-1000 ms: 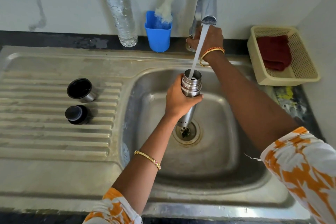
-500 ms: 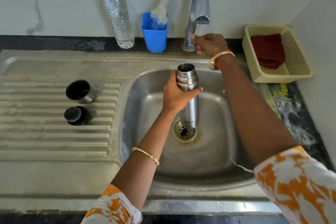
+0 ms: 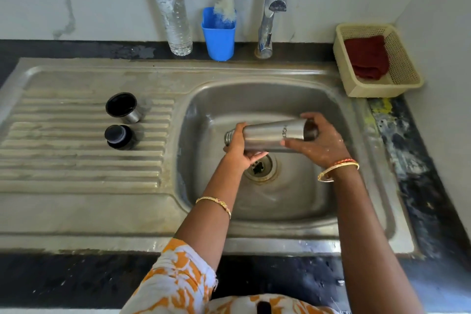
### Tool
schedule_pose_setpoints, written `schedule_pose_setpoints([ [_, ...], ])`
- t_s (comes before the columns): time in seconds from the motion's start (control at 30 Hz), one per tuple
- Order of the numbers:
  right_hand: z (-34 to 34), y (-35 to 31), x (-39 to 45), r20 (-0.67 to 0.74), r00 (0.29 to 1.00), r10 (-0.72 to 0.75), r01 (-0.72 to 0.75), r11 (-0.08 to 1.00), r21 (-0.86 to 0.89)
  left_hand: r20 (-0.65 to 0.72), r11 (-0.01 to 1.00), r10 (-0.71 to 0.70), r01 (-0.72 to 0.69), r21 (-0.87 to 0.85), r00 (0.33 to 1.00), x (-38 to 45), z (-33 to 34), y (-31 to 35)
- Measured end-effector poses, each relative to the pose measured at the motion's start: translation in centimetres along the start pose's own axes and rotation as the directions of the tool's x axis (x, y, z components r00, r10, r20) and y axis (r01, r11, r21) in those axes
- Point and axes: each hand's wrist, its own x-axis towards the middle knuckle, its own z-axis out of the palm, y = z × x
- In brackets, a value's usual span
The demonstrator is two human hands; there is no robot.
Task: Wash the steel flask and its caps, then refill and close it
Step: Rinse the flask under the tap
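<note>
Cylindrical brushed-steel flask [image 3: 270,135] is held on its side over the stainless-steel sink basin [image 3: 300,201], just above the round drain [image 3: 260,167], not touching the basin floor. Mouth end points toward the drainboard, base toward the basket side. Left hand [image 3: 240,148] has its grip wrapped round the neck end, fingers curled under the body and thumb over the top; the mouth is mostly hidden behind that hand, so I can't tell if anything is pouring out. Right hand [image 3: 318,145] grips the base end, fingers curled over the bottom rim, thumb along the near side. Both wrists carry gold bangles. The ribbed steel drainboard [image 3: 76,155] holds the two caps, well apart from the flask: steel outer cup cap with black lining [image 3: 122,107] standing open side up, and the black inner stopper cap [image 3: 119,136] just in front of it, close but seemingly not touching. Chrome tap [image 3: 271,7] behind the basin, no water coming from the spout. Along the back wall on the dark tabletop [image 3: 76,50]: clear plastic water bottle with teal cap [image 3: 172,10], blue plastic cup [image 3: 219,33] holding a white bottle brush [image 3: 228,0]. Cream perforated plastic basket [image 3: 397,69] in the corner, with a folded dark red cloth [image 3: 367,57] inside.
</note>
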Motion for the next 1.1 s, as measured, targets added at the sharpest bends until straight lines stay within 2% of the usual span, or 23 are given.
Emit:
schedule_pose_setpoints([
  [0.1, 0.5, -2.5, -1.0, -0.155, 0.966, -0.206, 0.194, 0.977, -0.088, 0.111, 0.995, -0.057, 0.066, -0.081, 0.992, -1.3, 0.3, -0.9],
  [0.2, 0.9, -5.1, -2.0, -0.209, 0.89, -0.405, 0.389, 0.914, -0.116, 0.196, 0.989, -0.074, 0.098, -0.113, 0.978, -2.1, 0.2, -1.5],
  [0.27, 0.9, -6.4, -2.5, -0.243, 0.835, -0.493, 0.477, 0.87, -0.126, 0.253, 0.993, -0.106, 0.118, -0.032, 0.962, -2.5, -0.4, -1.6],
  [0.33, 0.7, -7.2, -2.7, -0.275, 0.798, -0.536, 0.53, 0.842, -0.103, 0.25, 0.991, -0.13, 0.117, 0.065, 0.96, -2.7, -1.1, -1.5],
  [0.47, 0.5, -7.2, -2.7, -0.344, 0.845, -0.41, 0.484, 0.859, 0.167, 0.168, 0.978, -0.09, 0.056, 0.201, 0.982, -2.9, -2.6, -0.5],
  [0.57, 0.6, -6.5, -2.1, -0.345, 0.913, -0.219, 0.348, 0.858, 0.376, 0.137, 0.961, -0.051, 0.011, 0.278, 0.989, -3.0, -3.9, -0.1],
  [0.63, 0.6, -6.0, -1.9, -0.365, 0.926, -0.099, 0.272, 0.844, 0.462, 0.132, 0.965, -0.037, 0.0, 0.264, 0.991, -3.1, -5.0, 0.1],
  [0.8, 0.6, -5.7, -2.2, -0.424, 0.902, -0.081, 0.262, 0.884, 0.387, 0.088, 0.97, 0.012, -0.034, 0.243, 0.996, -3.7, -6.4, 0.5],
  [0.9, 0.8, -6.0, -2.5, -0.482, 0.866, -0.131, 0.299, 0.909, 0.289, 0.098, 0.967, 0.019, -0.043, 0.25, 0.995, -4.1, -6.5, 0.4],
  [1.1, 0.3, -6.3, -2.6, -0.517, 0.842, -0.156, 0.342, 0.895, 0.287, 0.101, 0.962, 0.024, -0.05, 0.269, 0.995, -4.3, -6.7, 0.3],
])
